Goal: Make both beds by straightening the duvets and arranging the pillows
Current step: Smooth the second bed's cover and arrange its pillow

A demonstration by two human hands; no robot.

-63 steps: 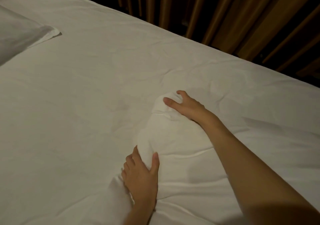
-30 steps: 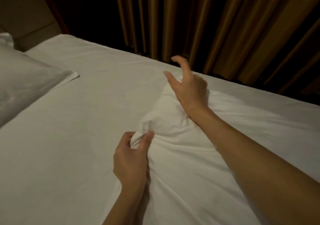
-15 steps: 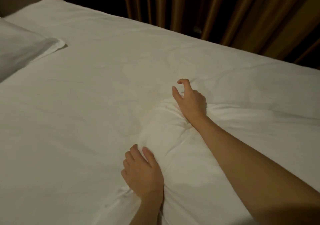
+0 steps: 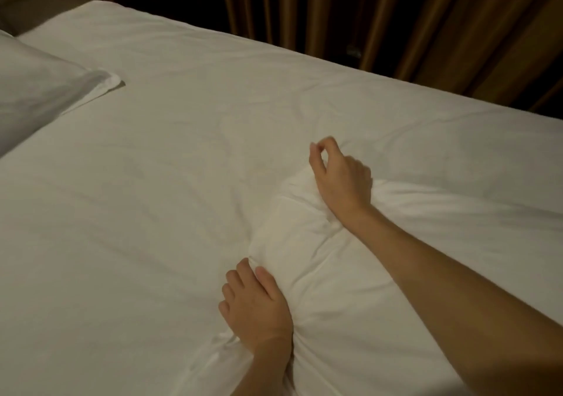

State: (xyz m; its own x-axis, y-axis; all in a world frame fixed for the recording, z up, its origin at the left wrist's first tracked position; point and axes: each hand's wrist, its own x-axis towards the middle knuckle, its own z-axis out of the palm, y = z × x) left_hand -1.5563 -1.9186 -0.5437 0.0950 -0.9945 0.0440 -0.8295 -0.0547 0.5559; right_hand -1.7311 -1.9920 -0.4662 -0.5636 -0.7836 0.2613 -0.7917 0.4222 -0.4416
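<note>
I see a white duvet (image 4: pixel 380 273) spread over the right part of the bed (image 4: pixel 137 213), its edge bunched into a thick fold that runs between my two hands. My left hand (image 4: pixel 256 307) sits at the near end of the fold, fingers curled against the cloth and thumb laid on top, gripping the bunch. My right hand (image 4: pixel 341 179) rests at the far end; its fingers are bent and the thumb and forefinger nearly meet above the cloth, but I cannot tell whether they hold any of it. A white pillow (image 4: pixel 39 91) lies at the left, well apart from the fold. Brown curtains (image 4: pixel 396 21) hang behind the bed.
</note>
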